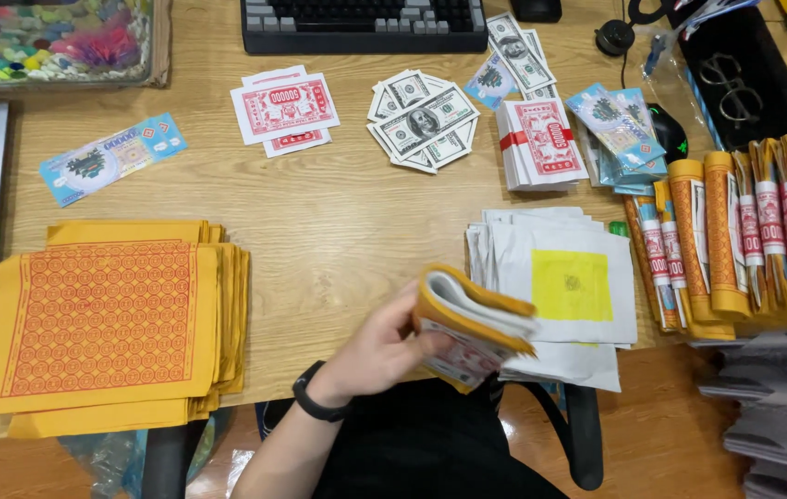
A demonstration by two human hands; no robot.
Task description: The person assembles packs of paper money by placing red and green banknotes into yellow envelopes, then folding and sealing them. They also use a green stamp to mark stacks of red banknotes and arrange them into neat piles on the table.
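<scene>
Left hand (384, 349) grip clenched on folded paper bundle (472, 325) at desk edge (338, 393), bare wood beyond

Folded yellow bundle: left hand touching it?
Touching. The head view shows the left hand gripping the folded yellow bundle, fingers wrapped on its near end.

I log: bundle (472, 323) is yellow outside, white inside, with red-and-white print below. Left stack (107, 323) is yellow with an orange-red grid of circles. White sheets (560, 277) bear a yellow square. Rolls (754, 231) are orange, banded red and white. Desk (338, 222) shows pale wood grain.
</scene>
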